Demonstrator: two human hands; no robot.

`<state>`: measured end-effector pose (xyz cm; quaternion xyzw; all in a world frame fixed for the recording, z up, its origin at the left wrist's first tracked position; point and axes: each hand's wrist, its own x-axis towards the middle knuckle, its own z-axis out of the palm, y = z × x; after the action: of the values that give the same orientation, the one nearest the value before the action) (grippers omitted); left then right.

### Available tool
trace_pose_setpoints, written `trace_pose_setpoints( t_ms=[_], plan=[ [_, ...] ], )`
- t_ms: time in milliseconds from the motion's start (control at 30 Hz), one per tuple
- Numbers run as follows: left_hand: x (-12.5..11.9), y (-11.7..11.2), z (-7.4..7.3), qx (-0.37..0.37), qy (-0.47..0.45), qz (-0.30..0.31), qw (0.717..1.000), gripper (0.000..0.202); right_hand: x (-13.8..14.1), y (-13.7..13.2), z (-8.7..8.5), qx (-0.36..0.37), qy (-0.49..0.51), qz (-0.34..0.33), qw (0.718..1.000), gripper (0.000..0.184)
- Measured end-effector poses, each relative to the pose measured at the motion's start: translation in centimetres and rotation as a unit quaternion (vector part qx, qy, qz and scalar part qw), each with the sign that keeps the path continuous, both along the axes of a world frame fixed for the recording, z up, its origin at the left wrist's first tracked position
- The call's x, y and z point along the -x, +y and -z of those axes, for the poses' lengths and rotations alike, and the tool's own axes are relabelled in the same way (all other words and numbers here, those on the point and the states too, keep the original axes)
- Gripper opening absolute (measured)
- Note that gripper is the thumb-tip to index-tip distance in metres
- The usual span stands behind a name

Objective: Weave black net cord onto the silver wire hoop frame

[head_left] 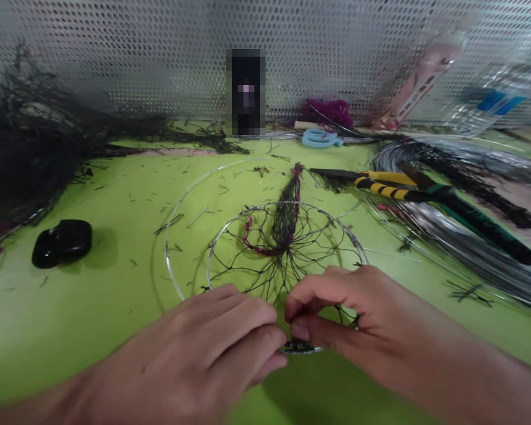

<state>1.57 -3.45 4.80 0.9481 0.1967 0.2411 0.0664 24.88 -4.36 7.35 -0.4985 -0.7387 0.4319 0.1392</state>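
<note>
A wire ring [210, 265] is laid flat on the green bench [115, 295], and black netting [287, 236] is stretched across it like spokes, with the surplus gathered into a bunch trailing off toward 12 o'clock. The mesh appears to be fastened round most of the rim. The stretch at 6 o'clock, where both hands meet, is judged to be the part still being worked, though the join itself is hidden by the fingers. The left hand [203, 348] is closed, its fingers bunched and pressed on the near rim. The right hand [336, 313] is pinched shut, thumb against forefinger, on a strand of netting at that same spot. The ring thus lies just beyond the knuckles, touching both hands. A larger loose hoop [170, 236] is seen at 9 o'clock of the ring, and yellow-striped pliers [389, 188] at 2 o'clock.
</note>
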Motion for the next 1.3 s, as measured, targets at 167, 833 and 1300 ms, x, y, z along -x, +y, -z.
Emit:
trace_pose_setpoints(
  t_ms=[167, 833, 1300],
  plan=[
    [0.0, 0.2, -0.1, 0.004, 0.014, 0.000, 1.000, 0.021, -0.2, -0.5, -0.2, 0.004, -0.019, -0.002, 1.000, 0.026],
    [-0.1, -0.1, -0.4, 0.011, 0.000, -0.023, 1.000, 0.024, 0.7, -1.4, 1.4, -0.076, -0.044, 0.004, 0.996, 0.042],
    [0.0, 0.0, -0.3, -0.012, -0.007, -0.030, 0.999, 0.028, 0.8, -1.3, 1.9, -0.102, -0.057, -0.008, 0.993, 0.027]
  ],
)
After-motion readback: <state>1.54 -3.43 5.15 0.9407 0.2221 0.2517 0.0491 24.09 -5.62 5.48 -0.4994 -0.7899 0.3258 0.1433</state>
